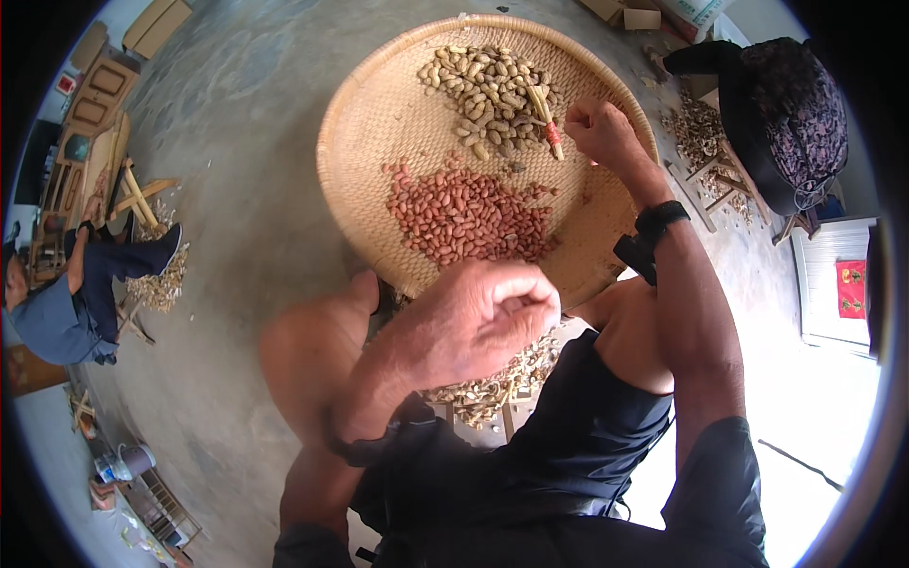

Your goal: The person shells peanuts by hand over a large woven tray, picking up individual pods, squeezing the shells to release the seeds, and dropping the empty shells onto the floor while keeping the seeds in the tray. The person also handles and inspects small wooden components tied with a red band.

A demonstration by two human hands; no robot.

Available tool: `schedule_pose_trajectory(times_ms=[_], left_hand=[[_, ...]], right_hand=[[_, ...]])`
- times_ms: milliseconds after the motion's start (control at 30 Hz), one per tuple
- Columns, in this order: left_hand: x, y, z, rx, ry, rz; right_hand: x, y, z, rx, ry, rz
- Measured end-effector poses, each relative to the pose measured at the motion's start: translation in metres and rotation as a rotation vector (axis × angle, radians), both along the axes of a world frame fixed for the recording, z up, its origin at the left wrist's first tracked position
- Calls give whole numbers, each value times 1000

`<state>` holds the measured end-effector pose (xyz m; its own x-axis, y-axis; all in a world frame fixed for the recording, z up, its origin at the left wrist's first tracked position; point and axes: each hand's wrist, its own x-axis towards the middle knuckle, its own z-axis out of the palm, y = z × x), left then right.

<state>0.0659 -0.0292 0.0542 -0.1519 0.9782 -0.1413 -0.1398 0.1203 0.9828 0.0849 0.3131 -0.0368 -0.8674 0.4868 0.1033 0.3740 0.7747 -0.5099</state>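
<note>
A round woven basket tray (346, 204) is in front of me, at my knees. In its far part lies a heap of unshelled peanuts (483, 90), with a split bamboo stick (551, 128) bound in red at the heap's right edge. Red-skinned peanut kernels (454, 213) are spread over the near part. My right hand (604, 134), fingers curled closed, is over the tray's right side, beside the bamboo stick. My left hand (483, 312) is closed too, in front of the near rim and above my lap. Whatever either hand holds is hidden.
Broken peanut shells (492, 388) are piled on the floor between my legs. At left a seated person (66, 312) has shells by their feet. Another person in dark patterned clothing (795, 123) sits at right, near more shells (699, 133). A wooden cabinet (95, 95) stands far left.
</note>
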Motion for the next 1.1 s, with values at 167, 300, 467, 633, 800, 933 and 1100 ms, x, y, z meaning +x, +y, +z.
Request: schedule_pose_trajectory(times_ms=[167, 300, 467, 633, 800, 933, 1100], left_hand=[[-33, 23, 13, -66, 146, 28], [-49, 34, -11, -17, 98, 184], [-50, 35, -33, -32, 19, 338], [-49, 41, -22, -6, 55, 332], [-51, 43, -28, 3, 31, 386], [-53, 45, -31, -30, -14, 435], [-55, 49, -28, -39, -53, 609]], right_hand=[[-5, -4, -13, -39, -200, -39], [-7, -4, -30, 47, -286, -35], [-14, -9, -24, 30, -434, -95], [-10, -4, -34, 53, -403, -81], [-11, -4, -30, 33, -410, -133], [-12, -10, -16, -52, -310, -138], [-14, -41, 30, -233, -286, -125]])
